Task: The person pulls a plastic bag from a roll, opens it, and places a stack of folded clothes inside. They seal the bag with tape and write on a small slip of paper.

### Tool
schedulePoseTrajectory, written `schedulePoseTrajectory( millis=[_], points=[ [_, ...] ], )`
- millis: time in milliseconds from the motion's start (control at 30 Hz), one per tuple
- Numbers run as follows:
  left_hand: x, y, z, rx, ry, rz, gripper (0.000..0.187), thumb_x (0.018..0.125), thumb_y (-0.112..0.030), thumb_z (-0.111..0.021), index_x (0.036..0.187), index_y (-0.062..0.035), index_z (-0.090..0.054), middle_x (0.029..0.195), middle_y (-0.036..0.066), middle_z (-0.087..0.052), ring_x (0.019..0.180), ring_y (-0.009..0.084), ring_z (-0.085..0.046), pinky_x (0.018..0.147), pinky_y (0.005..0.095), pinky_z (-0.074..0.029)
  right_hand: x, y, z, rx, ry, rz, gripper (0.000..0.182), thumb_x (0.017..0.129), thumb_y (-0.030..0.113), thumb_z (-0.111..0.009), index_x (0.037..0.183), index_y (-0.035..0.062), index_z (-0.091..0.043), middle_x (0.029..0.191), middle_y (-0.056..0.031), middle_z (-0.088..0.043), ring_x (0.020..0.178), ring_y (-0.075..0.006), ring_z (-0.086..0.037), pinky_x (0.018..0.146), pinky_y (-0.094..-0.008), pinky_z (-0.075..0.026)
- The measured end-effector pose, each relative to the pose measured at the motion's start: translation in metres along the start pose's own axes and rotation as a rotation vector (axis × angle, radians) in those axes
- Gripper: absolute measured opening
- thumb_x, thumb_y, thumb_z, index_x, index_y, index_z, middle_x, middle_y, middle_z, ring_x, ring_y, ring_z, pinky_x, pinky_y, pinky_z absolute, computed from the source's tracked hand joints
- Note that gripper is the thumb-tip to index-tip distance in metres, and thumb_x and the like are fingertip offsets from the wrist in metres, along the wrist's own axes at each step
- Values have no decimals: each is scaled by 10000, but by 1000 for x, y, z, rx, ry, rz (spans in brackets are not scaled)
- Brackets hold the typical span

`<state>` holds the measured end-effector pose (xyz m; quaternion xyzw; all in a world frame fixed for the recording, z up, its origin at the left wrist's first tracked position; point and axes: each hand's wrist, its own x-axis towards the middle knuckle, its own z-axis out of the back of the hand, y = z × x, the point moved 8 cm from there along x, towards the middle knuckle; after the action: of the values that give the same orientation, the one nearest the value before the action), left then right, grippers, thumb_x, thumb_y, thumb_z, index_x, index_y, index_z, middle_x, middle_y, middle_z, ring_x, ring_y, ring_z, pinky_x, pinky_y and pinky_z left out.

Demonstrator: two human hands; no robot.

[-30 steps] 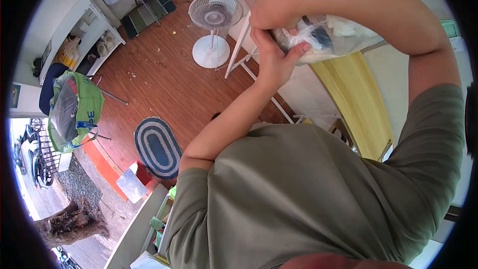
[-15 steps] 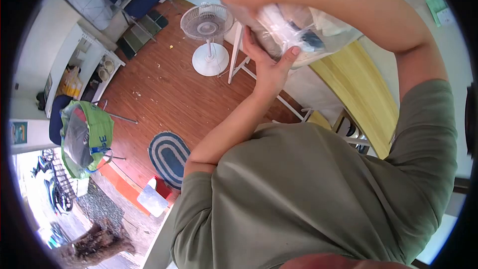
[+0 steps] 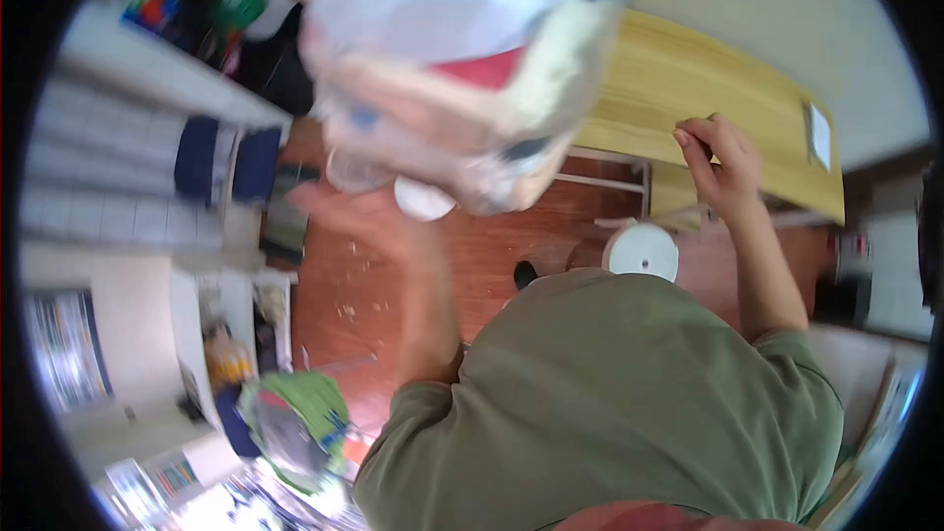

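Note:
A clear plastic bag [image 3: 462, 88] packed with folded cloth in white, red and cream hangs large and blurred at the top of the view. My left hand [image 3: 359, 221] is just below its lower left side, smeared by motion, with fingers stretched out to the left. Away from the bag, my right hand [image 3: 726, 165] is raised in front of the wooden table [image 3: 708, 79]. Its fingers are curled in toward the thumb, with nothing visible between them.
A white fan [image 3: 425, 200] stands partly hidden behind the bag. Close by my body is a round white-topped object [image 3: 644, 252]. A green bag [image 3: 300, 423] sits on a chair at lower left, near a white shelf [image 3: 202, 334]. Blue chairs [image 3: 254, 165] are at the far left.
My right hand has left the plastic bag and swung to the right. The bag appears larger and farther left. My left hand has moved left, and the whole view has turned.

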<state>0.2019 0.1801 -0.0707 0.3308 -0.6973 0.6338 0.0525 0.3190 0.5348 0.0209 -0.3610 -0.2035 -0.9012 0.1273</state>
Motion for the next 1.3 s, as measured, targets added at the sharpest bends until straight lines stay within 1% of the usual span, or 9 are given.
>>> schedulePoseTrajectory(
  millis=[100,233,367,600,833,933,1000,1033,1300],
  points=[
    [56,-44,-36,341,-88,-167,790,1016,-557,-235,1517,25,-49,1579,213,-111,1450,302,-175,1192,401,-136,-178,-91,14,-159,-24,-709,94,857,105,-670,905,29,-643,800,-174,-634,703,-330,-627,631,-381,-503],
    [92,17,-68,442,360,-79,774,1015,-553,-199,1508,42,-154,1564,237,-187,1436,319,-234,1186,396,-174,-461,-74,-21,-402,820,-1198,217,820,182,-640,996,57,-659,912,-162,-696,921,-374,-660,780,-481,-525],
    [41,-44,-100,358,494,-229,646,998,-450,-287,1430,30,-280,1489,232,-248,1376,330,-299,1139,414,-246,-638,46,-68,404,1392,-1512,432,752,246,-723,1129,40,-673,1145,-180,-665,1040,-365,-639,849,-450,-527],
    [-153,-161,-212,-148,801,-1096,379,954,-226,-531,1264,-9,-517,1326,212,-358,1246,342,-429,1034,456,-381,-717,128,-52,-154,-35,-2361,287,864,212,-543,1029,31,-693,996,-228,-679,946,-398,-657,816,-480,-518],
    [-250,-52,-378,82,986,-939,339,924,-315,-623,1203,-122,-622,1286,225,-392,1190,361,-446,967,498,-401,-656,304,-3,-771,-1019,-2476,340,909,350,-570,1013,38,-655,986,-223,-668,927,-405,-640,809,-488,-504],
    [-281,-12,-417,156,1052,-965,413,912,-398,-612,1228,-132,-607,1263,240,-419,1225,376,-405,967,513,-384,-668,380,-1,-1393,-873,-2339,168,913,233,-544,955,103,-642,951,-154,-628,889,-360,-631,742,-472,-531],
    [-292,-7,-428,204,1094,-973,454,907,-437,-604,1239,-128,-597,1266,247,-424,1248,381,-386,974,518,-378,-690,423,9,-1364,-753,-2617,186,923,220,-513,970,80,-625,1011,-171,-615,935,-358,-622,775,-450,-540],
    [-294,-6,-430,236,1113,-952,468,906,-448,-605,1245,-127,-593,1279,251,-415,1252,383,-385,979,518,-376,-712,455,-4,-1480,-1108,-2678,238,940,236,-470,1032,75,-619,1060,-179,-619,998,-357,-618,835,-451,-535],
    [-311,-20,-416,324,1263,-994,525,920,-484,-583,1280,-102,-575,1360,268,-335,1232,410,-415,1010,519,-372,-805,533,-20,-1301,-500,-3128,312,909,226,-482,1157,101,-624,1290,-152,-572,1210,-327,-537,959,-448,-486]
  ],
)
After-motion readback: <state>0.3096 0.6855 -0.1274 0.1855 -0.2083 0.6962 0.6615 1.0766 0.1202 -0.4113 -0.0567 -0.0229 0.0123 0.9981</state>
